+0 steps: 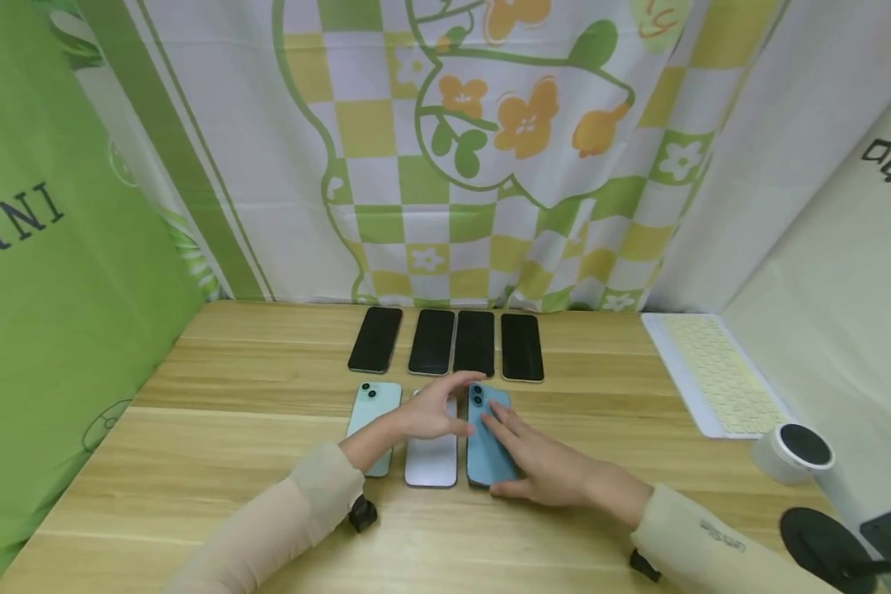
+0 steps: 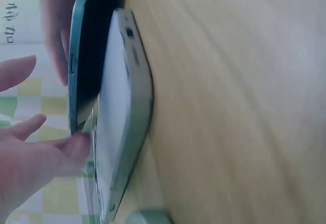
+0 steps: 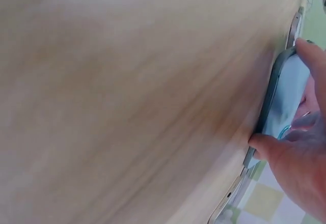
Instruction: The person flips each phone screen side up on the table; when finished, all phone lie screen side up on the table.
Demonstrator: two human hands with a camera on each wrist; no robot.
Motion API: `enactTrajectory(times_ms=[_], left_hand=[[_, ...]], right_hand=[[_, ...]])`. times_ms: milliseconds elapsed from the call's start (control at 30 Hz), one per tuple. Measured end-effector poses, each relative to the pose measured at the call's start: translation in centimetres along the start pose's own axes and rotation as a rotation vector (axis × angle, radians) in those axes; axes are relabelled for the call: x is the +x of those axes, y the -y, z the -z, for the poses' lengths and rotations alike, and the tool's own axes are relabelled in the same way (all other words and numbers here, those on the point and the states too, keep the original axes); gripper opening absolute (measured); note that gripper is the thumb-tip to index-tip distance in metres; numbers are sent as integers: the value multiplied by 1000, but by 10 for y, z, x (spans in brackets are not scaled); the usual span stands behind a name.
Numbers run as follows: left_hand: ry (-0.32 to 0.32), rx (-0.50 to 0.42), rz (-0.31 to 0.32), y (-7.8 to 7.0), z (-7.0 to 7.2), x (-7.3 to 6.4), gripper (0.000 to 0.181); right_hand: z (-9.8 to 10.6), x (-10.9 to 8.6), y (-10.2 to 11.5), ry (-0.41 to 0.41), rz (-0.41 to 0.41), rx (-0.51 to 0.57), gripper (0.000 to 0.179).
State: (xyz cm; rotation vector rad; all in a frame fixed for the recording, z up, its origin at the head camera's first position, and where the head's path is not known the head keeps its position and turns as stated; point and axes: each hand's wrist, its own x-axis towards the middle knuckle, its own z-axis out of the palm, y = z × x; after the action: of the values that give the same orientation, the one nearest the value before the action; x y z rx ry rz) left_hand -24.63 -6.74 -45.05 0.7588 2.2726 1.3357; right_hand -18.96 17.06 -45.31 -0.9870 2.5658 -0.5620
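A blue phone (image 1: 487,445) lies back up under my right hand (image 1: 545,466). That hand grips it, its fingers over the back and the thumb at the near edge. In the left wrist view the phone's dark screen side (image 2: 97,46) shows, tilted and raised off the table. My left hand (image 1: 431,410) is spread at its upper left side; one fingertip (image 2: 76,150) touches or nearly touches a corner, the other fingers standing apart. Below the left hand lies a pale lavender phone (image 1: 431,464), partly covered. A mint phone (image 1: 379,404) lies left of it, partly behind the forearm.
Several black-screened phones, one of them at the left end (image 1: 375,340), form a back row on the wooden table (image 1: 230,429). At the right are a white keyboard (image 1: 720,371), a white cup (image 1: 780,455) and a black round base (image 1: 824,544). Patterned curtains (image 1: 431,181) hang behind.
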Motion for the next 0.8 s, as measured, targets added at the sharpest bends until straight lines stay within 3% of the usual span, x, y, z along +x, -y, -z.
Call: enactTrajectory(times_ms=[200, 433, 633, 800], left_hand=[[-29, -259, 41, -5, -6, -5, 85], [-88, -393, 61, -4, -16, -8, 104], [-34, -508, 63, -3, -21, -12, 102], [20, -557, 44, -5, -23, -13, 95]], right_hand=[[4, -1, -2, 0, -8, 76, 100], [12, 0, 3, -21, -46, 313, 104], [21, 4, 14, -110, -226, 607, 83], [26, 6, 19, -166, -280, 707, 75]])
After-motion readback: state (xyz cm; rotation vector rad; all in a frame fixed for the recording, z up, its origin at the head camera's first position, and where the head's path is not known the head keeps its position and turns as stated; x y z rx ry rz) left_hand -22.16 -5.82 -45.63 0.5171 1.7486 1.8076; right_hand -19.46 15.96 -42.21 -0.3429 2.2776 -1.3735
